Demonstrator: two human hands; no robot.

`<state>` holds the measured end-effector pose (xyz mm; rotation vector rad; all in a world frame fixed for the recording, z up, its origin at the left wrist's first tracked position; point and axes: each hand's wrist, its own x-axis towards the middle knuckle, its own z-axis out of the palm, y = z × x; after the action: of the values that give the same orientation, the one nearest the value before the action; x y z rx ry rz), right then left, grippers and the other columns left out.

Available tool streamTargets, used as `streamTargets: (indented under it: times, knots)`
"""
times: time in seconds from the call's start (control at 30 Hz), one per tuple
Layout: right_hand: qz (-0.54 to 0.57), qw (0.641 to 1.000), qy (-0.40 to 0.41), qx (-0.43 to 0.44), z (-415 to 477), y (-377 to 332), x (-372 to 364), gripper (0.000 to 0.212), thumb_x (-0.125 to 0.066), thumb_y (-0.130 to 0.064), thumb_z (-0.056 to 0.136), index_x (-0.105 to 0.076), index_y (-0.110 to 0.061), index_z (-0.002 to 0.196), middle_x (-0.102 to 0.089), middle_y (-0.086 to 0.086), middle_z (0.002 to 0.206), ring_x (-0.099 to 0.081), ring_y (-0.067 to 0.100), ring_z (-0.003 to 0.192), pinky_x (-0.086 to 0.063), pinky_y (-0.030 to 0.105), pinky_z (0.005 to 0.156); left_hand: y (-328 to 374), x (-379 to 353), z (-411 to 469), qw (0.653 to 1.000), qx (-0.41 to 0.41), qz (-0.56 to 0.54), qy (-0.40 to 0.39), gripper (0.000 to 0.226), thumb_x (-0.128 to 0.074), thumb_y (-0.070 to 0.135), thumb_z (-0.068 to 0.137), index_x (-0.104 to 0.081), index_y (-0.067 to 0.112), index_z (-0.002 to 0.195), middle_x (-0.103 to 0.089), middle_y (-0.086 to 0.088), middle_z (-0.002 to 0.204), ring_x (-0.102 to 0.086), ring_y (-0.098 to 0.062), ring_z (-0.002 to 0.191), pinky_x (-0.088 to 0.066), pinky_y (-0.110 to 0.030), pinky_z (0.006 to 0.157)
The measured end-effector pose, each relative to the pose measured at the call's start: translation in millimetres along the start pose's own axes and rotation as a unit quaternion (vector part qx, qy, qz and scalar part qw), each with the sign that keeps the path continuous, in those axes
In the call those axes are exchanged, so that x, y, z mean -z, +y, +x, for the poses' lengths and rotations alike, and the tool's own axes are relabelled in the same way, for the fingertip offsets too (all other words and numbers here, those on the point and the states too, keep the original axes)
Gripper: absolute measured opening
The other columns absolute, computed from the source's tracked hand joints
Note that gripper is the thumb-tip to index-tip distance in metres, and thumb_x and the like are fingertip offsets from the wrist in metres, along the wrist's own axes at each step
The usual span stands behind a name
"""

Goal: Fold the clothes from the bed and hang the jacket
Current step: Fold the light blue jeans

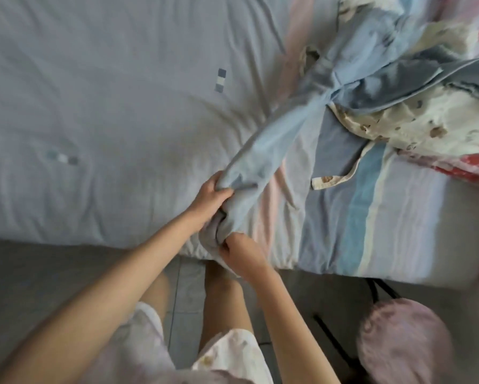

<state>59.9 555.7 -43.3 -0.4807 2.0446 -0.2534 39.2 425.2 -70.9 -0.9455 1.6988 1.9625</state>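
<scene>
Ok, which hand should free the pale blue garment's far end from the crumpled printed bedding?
Right, probably: the right hand pinches the bunched near end, and the crumpled printed bedding lies on its side. The left hand grips the pale blue cloth garment farther up and could hold alone.

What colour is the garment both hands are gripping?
Plain light blue, no pattern. The garment shows best in the head view.
</scene>
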Motion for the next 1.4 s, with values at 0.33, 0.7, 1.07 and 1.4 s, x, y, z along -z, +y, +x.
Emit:
streamTargets:
  times: [0.33,0.7,1.07,1.4]
  knots:
    - [0.919,0.372,0.133,-0.004,-24.5,-95.9,100.8,0.066,-0.055,-0.06,0.081,-0.059,-0.005,0.119,-0.066,0.018,0.113,-0.065,0.032,0.103,-0.05,0.049,0.094,132.2,209.9,-207.3,0.97,-0.196,0.115,-0.087,0.033,-0.058,0.023,0.069,-0.072,0.048,0.085,-0.069,0.019,0.079,-0.058,0.005,0.073,-0.044,-0.015,0.067]
    - [0.516,0.834,0.116,0.156,-61.3,-346.2,123.9,0.039,-0.03,-0.001,0.078,-0.067,-0.011,0.085,-0.051,0.005,0.066,-0.049,0.013,0.062,-0.042,0.02,0.059,148.5,349.5,-263.3,0.969,-0.17,0.156,0.085,0.103,-0.068,0.063,0.059,-0.02,0.039,0.147,-0.016,0.017,0.148,-0.019,-0.001,0.14,-0.031,-0.025,0.109]
    - [0.231,0.841,0.167,0.46,-170.9,-425.1,214.7,0.03,-0.034,-0.003,0.061,-0.062,-0.011,0.067,-0.064,-0.006,0.07,-0.057,0.005,0.072,-0.043,0.017,0.072,177.5,352.4,-294.8,0.928,-0.339,0.084,0.131,0.049,-0.071,0.034,0.076,-0.057,0.043,0.123,-0.06,0.002,0.122,-0.063,-0.012,0.099,-0.046,-0.036,0.086]
    - [0.185,0.758,0.282,0.558,-271.8,-416.2,312.3,0.029,-0.035,-0.002,0.06,-0.061,-0.013,0.065,-0.064,-0.012,0.063,-0.056,0.003,0.069,-0.042,0.015,0.07,257.5,274.8,-298.7,0.906,-0.315,0.255,0.122,0.045,-0.06,0.054,0.074,-0.055,0.029,0.111,-0.062,0.009,0.114,-0.059,-0.014,0.111,-0.043,-0.028,0.089]
